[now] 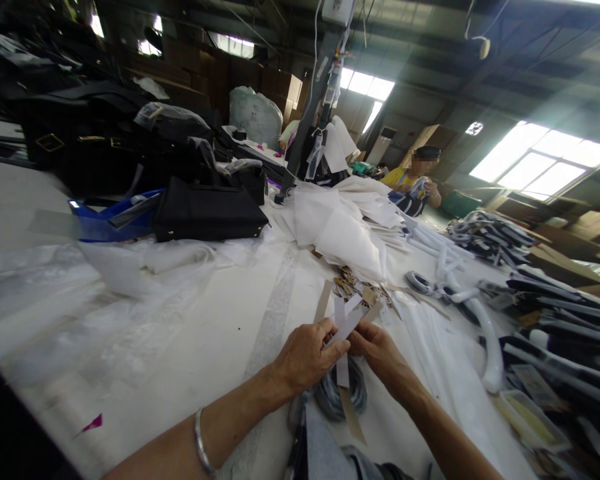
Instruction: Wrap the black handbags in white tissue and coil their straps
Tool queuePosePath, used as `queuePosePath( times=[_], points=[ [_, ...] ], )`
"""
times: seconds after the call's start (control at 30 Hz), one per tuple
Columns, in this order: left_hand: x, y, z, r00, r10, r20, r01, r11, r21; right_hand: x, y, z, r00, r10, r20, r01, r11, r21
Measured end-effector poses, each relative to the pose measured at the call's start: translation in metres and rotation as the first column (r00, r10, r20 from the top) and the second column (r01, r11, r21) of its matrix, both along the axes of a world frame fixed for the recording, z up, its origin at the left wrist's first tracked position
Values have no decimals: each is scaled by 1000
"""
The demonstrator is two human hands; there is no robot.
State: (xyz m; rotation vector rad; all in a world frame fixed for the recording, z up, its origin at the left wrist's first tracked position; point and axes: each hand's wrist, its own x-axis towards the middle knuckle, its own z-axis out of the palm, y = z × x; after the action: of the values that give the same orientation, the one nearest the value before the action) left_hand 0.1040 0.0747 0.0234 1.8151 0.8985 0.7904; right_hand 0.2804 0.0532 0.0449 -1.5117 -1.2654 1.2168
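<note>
Near the middle of the table, my left hand (307, 353) pinches a white paper strip (347, 325) between thumb and fingers. Close against it, my right hand (377, 343) has its fingers curled at the strip's right side; its fingertips are partly hidden, so what they grip is unclear. More white and tan strips (323, 301) lie around my fingers. Just beyond sits a pile of small brown and gold pieces (355, 283), too small to name. Below my hands rests a coiled grey bundle (341, 393) with a pale strip and a tan strip across it.
Black handbags (210, 210) and a blue piece (113, 217) stand at the left beside clear plastic sheeting (45, 300). White sheets (340, 220) are heaped by a post (310, 100). Wrapped straps (560, 333) crowd the right. A person in yellow (397, 177) is further back.
</note>
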Motion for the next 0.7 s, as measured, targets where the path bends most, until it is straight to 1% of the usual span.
queuePosePath(
  times=[0.13, 0.23, 0.27, 0.33, 0.43, 0.53, 0.63, 0.7],
  points=[
    [-1, -1, 3, 1000, -8, -12, 8, 1000, 18, -3, -1, -6, 1000, -14, 11, 14, 1000, 11],
    [0, -2, 3, 1000, -10, -8, 10, 1000, 27, -1, -2, -5, 999, -50, 17, 49, 999, 18],
    [0, -2, 3, 1000, -8, -6, 8, 1000, 28, 0, -2, -3, 998, -63, -9, 63, 998, 14],
    [0, -2, 2, 1000, -1, -1, 1, 1000, 25, 2, -3, 2, 988, -97, -121, 96, 995, -9],
    [0, -2, 2, 1000, 13, 3, -13, 1000, 9, 2, -5, 11, 934, -147, -325, 122, 988, -96],
    [0, -1, 2, 1000, 16, 22, -16, 1000, -11, -2, -9, 20, 899, -116, -422, 48, 985, -167],
    [0, 0, 2, 997, 14, 70, -12, 1000, -19, -9, -14, 29, 887, -50, -459, -32, 985, -170],
    [0, 0, 2, 996, 2, 88, 0, 1000, -23, -12, -15, 33, 889, -32, -457, -48, 986, -161]
  ],
)
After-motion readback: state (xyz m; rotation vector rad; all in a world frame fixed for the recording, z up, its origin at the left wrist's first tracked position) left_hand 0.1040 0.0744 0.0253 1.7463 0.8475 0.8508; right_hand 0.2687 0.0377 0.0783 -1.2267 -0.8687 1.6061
